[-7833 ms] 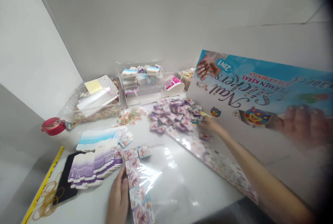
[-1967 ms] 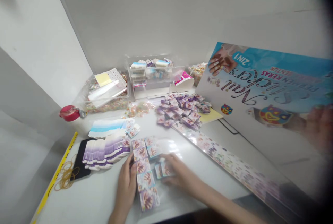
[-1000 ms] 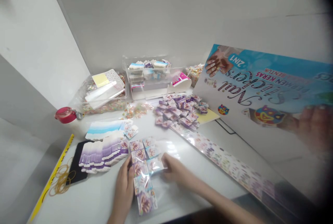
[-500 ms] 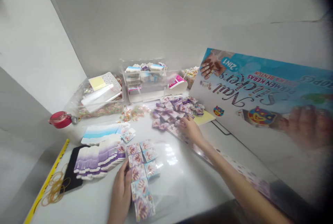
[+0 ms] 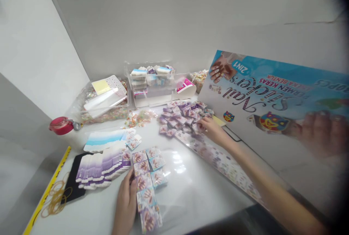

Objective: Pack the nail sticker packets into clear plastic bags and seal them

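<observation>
My left hand (image 5: 126, 202) lies flat on the white table, its fingers stretched along the left edge of two columns of small nail-sticker packets (image 5: 147, 180) laid on a clear plastic sheet. My right hand (image 5: 212, 127) reaches far across to the right edge of a heap of small purple packets (image 5: 182, 118). Its fingers curl onto packets at the heap's edge; whether they grip one is too blurred to tell.
Fanned purple and blue cards (image 5: 102, 160) lie left of the columns. Rubber bands (image 5: 56, 198) and a yellow ruler (image 5: 45, 193) sit at the left edge. Clear boxes (image 5: 149, 82) and a red tape dispenser (image 5: 60, 125) stand at the back. A large printed poster (image 5: 272, 96) leans right.
My right hand left the packet columns near my left hand and reached out to the purple heap, then shifted to its right edge. My left hand stayed on the columns.
</observation>
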Tool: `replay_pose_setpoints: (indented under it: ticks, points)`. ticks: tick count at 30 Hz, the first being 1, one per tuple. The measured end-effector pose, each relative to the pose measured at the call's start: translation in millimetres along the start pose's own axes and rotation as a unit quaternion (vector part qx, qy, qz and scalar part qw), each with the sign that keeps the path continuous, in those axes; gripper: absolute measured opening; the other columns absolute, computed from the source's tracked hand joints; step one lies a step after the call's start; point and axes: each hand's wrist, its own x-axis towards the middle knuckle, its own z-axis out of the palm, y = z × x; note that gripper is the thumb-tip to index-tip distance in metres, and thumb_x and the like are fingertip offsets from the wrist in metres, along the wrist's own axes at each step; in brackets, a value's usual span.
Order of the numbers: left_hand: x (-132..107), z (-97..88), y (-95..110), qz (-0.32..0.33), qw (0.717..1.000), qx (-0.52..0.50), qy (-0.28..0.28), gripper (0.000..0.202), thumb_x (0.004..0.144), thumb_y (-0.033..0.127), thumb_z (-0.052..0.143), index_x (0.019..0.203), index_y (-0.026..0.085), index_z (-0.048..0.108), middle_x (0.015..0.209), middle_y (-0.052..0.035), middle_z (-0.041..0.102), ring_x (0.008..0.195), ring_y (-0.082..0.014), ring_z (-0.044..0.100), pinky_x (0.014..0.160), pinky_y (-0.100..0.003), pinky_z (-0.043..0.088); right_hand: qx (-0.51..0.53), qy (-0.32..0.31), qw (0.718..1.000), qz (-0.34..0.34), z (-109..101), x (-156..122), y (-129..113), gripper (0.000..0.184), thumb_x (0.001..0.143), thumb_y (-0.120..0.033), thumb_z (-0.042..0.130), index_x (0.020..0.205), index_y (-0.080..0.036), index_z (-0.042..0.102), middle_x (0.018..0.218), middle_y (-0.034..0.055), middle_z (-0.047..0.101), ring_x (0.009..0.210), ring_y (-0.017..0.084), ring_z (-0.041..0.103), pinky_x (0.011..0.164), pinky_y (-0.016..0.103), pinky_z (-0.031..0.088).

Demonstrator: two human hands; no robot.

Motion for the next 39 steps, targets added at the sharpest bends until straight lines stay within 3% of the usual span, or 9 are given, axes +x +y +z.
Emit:
replay_pose_setpoints:
  ticks: [4, 8, 11, 13, 18, 23, 32, 35, 39]
  points:
    - [-0.4, -0.1, -1.5, 0.004, 1.0, -0.001, 0.006, 0.047, 0.091, 0.043, 0.037, 0.132, 0.022, 0.046, 0.137, -0.0081, 0.049, 0.127, -0.0243, 0.043, 0.109, -0.044, 0.031, -0.086, -0.04, 0.995, -0.022, -8.0, 14.8, 9.0, 0.049, 0.073, 0.002, 0.044, 0.112, -0.021, 0.063, 0.11, 0.0125, 0.056, 0.092, 0.023, 0.051, 0.075, 0.03, 0.033]
    - [-0.9, -0.7, -0.2, 0.001, 1.0, 0.0, 0.005, 0.047, 0.091, 0.044, 0.037, 0.131, 0.021, 0.046, 0.137, -0.0081, 0.049, 0.128, -0.0243, 0.043, 0.109, -0.045, 0.03, -0.067, -0.066, 0.996, 0.001, -2.0, 19.4, 10.7, 0.033, 0.07, -0.011, 0.058, 0.102, -0.017, 0.063, 0.11, 0.0128, 0.055, 0.091, 0.023, 0.051, 0.069, 0.027, 0.032]
    - [-0.9, -0.9, -0.1, -0.006, 1.0, 0.002, -0.005, 0.048, 0.092, 0.045, 0.035, 0.133, 0.021, 0.044, 0.139, -0.0081, 0.047, 0.13, -0.0233, 0.04, 0.11, -0.045, 0.028, -0.04, -0.087, 0.995, 0.033, 2.6, 15.0, 10.8, 0.022, 0.071, -0.032, 0.063, 0.084, -0.015, 0.06, 0.089, 0.0092, 0.06, 0.076, 0.02, 0.051, 0.061, 0.026, 0.032]
    - [-0.8, -0.9, -0.8, -0.008, 1.0, 0.005, -0.005, 0.048, 0.092, 0.045, 0.034, 0.133, 0.021, 0.043, 0.14, -0.0081, 0.046, 0.13, -0.0231, 0.04, 0.111, -0.045, 0.028, -0.016, -0.116, 0.992, 0.05, 6.4, 10.9, 11.2, 0.022, 0.072, -0.038, 0.061, 0.074, -0.017, 0.055, 0.072, 0.0036, 0.057, 0.063, 0.015, 0.048, 0.054, 0.024, 0.029]
    - [-0.8, -0.5, -1.5, -0.002, 1.0, 0.005, 0.004, 0.047, 0.091, 0.044, 0.036, 0.131, 0.021, 0.046, 0.137, -0.008, 0.049, 0.129, -0.0237, 0.042, 0.109, -0.044, 0.03, 0.021, -0.149, 0.985, 0.082, 18.3, 7.3, 15.4, 0.021, 0.067, -0.033, 0.062, 0.068, -0.019, 0.047, 0.07, 0.001, 0.055, 0.06, 0.013, 0.045, 0.051, 0.023, 0.026]
    - [-0.9, -0.5, 1.0, 0.001, 1.0, -0.001, 0.0, 0.046, 0.092, 0.044, 0.036, 0.132, 0.022, 0.045, 0.137, -0.008, 0.049, 0.128, -0.0238, 0.042, 0.109, -0.046, 0.03, 0.044, -0.17, 0.978, 0.114, 23.0, 10.8, 18.0, 0.028, 0.062, -0.039, 0.066, 0.068, -0.019, 0.047, 0.068, 0.0007, 0.055, 0.06, 0.014, 0.046, 0.051, 0.023, 0.028]
    - [-3.1, -1.9, 3.0, 0.004, 1.0, 0.009, -0.005, 0.047, 0.093, 0.043, 0.033, 0.133, 0.022, 0.043, 0.138, -0.0073, 0.047, 0.129, -0.0225, 0.041, 0.11, -0.043, 0.029, 0.024, -0.157, 0.978, 0.137, 10.6, 1.1, -8.2, 0.017, 0.062, -0.026, 0.064, 0.068, -0.018, 0.051, 0.066, 0.0022, 0.057, 0.06, 0.015, 0.047, 0.052, 0.024, 0.027]
    - [-3.4, -2.1, 2.5, -0.002, 1.0, 0.007, -0.011, 0.046, 0.093, 0.043, 0.033, 0.134, 0.023, 0.042, 0.139, -0.007, 0.046, 0.13, -0.0219, 0.04, 0.11, -0.043, 0.028, 0.03, -0.142, 0.984, 0.106, -4.0, -17.7, -30.8, 0.015, 0.065, -0.028, 0.063, 0.071, -0.018, 0.054, 0.071, 0.0034, 0.058, 0.064, 0.016, 0.048, 0.055, 0.025, 0.029]
    - [-3.7, -1.4, 1.7, -0.003, 1.0, 0.009, -0.012, 0.046, 0.094, 0.043, 0.033, 0.134, 0.023, 0.041, 0.14, -0.0064, 0.045, 0.13, -0.0215, 0.039, 0.111, -0.042, 0.027, 0.151, -0.154, 0.974, -0.067, -13.9, -60.3, -79.9, 0.016, 0.069, -0.014, 0.058, 0.083, -0.021, 0.062, 0.089, 0.0041, 0.06, 0.077, 0.018, 0.052, 0.067, 0.026, 0.036]
